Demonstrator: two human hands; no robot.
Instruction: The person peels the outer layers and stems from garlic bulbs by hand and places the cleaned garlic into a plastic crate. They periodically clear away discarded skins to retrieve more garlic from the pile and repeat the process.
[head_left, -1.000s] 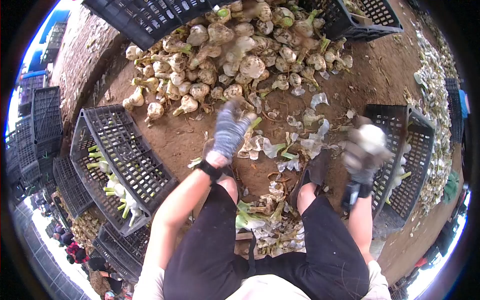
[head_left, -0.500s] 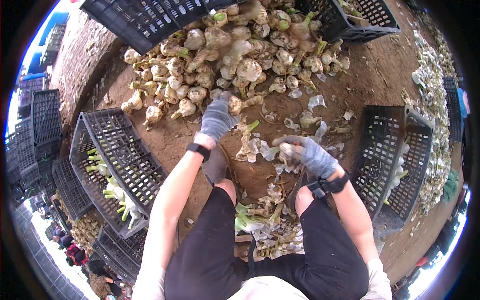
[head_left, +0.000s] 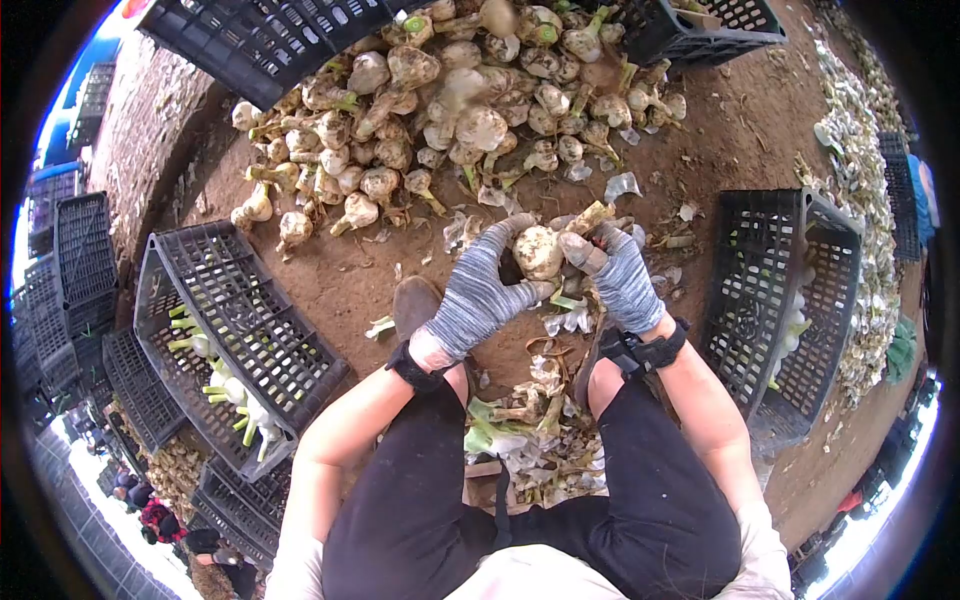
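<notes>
In front of my knees, my left hand [head_left: 478,292], in a grey knit glove, grips a soil-marked garlic bulb [head_left: 538,252] between thumb and fingers. My right hand [head_left: 622,280], also gloved, is closed at the bulb's other side, its thumb against the bulb near the stalk [head_left: 588,218]. A small reddish spot shows at the right fingers, too small to name. Beyond both hands lies a heap of untrimmed garlic [head_left: 390,150] with stalks and dirty skins. Loose papery peelings [head_left: 622,186] are scattered on the soil beside my right hand.
Tilted black crates stand to the left [head_left: 255,320] and right [head_left: 755,290], with cleaned white garlic in them. Two more crates, one at the upper left [head_left: 270,45] and one at the upper right [head_left: 690,45], border the heap. Skins and stalk scraps [head_left: 540,440] lie between my legs.
My left hand has come back from the heap's edge with a garlic bulb. My right hand has moved up to meet it, and the pale scrap in its fingers no longer shows.
</notes>
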